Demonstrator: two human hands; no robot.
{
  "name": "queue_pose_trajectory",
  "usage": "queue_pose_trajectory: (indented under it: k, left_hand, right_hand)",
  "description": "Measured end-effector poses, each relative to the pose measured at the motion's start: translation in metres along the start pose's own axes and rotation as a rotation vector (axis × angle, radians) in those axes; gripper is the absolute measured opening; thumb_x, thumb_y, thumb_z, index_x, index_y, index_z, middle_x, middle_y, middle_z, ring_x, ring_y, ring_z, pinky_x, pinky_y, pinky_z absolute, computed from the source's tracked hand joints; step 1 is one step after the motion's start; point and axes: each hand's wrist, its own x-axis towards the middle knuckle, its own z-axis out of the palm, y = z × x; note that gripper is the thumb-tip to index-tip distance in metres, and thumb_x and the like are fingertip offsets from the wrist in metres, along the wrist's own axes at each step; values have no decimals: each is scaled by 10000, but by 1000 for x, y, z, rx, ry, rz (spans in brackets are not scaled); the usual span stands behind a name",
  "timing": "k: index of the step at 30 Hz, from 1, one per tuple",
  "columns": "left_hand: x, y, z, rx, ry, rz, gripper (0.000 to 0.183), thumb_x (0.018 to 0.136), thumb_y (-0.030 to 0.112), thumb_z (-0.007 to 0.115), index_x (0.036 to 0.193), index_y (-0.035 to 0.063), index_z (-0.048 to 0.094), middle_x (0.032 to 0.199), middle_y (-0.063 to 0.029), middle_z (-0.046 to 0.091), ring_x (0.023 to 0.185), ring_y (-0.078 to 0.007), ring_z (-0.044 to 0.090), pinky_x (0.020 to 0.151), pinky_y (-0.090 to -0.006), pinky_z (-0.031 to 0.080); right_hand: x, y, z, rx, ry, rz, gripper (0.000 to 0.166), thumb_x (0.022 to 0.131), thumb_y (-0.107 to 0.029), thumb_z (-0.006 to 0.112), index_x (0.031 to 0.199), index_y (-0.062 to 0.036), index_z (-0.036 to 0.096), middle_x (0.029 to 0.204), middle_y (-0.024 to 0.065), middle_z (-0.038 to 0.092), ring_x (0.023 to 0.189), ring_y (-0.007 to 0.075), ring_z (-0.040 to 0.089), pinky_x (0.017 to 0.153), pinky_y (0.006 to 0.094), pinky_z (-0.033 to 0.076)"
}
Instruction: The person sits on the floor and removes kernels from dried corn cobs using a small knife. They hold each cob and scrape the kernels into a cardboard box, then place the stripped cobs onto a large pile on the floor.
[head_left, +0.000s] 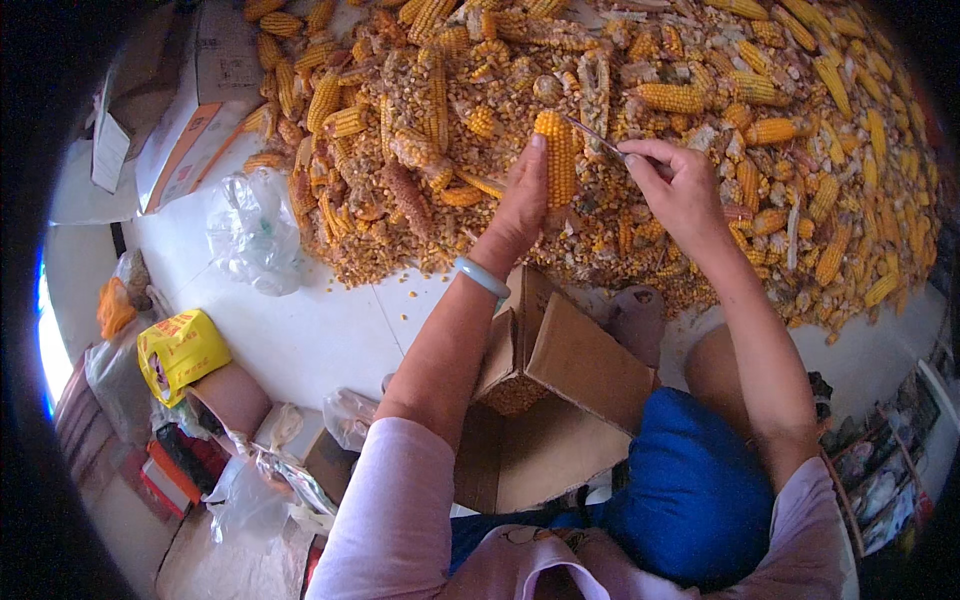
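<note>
My left hand (523, 196) grips a yellow ear of corn (556, 159) upright, thumb along its left side. My right hand (671, 184) holds a thin metal pointed tool (594, 136) between thumb and fingers, its tip close to the upper right side of the ear; whether it touches cannot be told. Behind both hands spreads a large pile of husked corn ears and loose kernels (360, 247). An opened cardboard box (589, 360) stands below my forearms, with kernels (514, 395) visible inside.
Clear plastic bags (255, 229) lie on the pale tiled floor (360, 319) at the left. A yellow bag (184, 354), a red-and-white box (166, 480) and other bags are at the lower left. A white-and-orange carton (176, 154) stands at the upper left.
</note>
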Motion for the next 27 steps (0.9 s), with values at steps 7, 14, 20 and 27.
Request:
queue_pose_trajectory:
  k: [7, 14, 20, 27]
  left_hand:
    - [6, -8, -5, -71, 18, -52, 562, 939, 590, 360, 1033, 68, 545, 770, -35, 566, 616, -137, 562, 540, -275, 471]
    - [5, -8, -5, 27, 34, -68, 623, 951, 585, 317, 1065, 31, 580, 849, -72, 616, 710, -172, 580, 656, -307, 488]
    - [9, -11, -9, -18, 41, -85, 606, 951, 585, 313, 1056, 47, 571, 827, -60, 601, 694, -171, 568, 643, -306, 481]
    - [6, -6, -3, -84, 61, -86, 537, 957, 542, 368, 1067, 49, 549, 801, -43, 565, 648, -136, 545, 564, -282, 468]
  right_hand:
    - [-7, -7, -1, -91, -46, -14, 178, 846, -86, 597, 962, 24, 676, 784, 123, 690, 642, 118, 605, 594, 274, 478]
    - [0, -2, -7, -75, -104, -14, 177, 837, -101, 609, 940, 19, 686, 796, 119, 696, 654, 125, 620, 604, 265, 486]
    - [5, -21, -14, -152, -191, 107, 183, 841, -118, 604, 928, 18, 691, 810, 124, 701, 665, 123, 626, 624, 269, 494]
    - [5, -7, -14, -109, -164, 4, 198, 846, -138, 602, 917, 24, 691, 813, 117, 703, 683, 128, 632, 641, 285, 501]
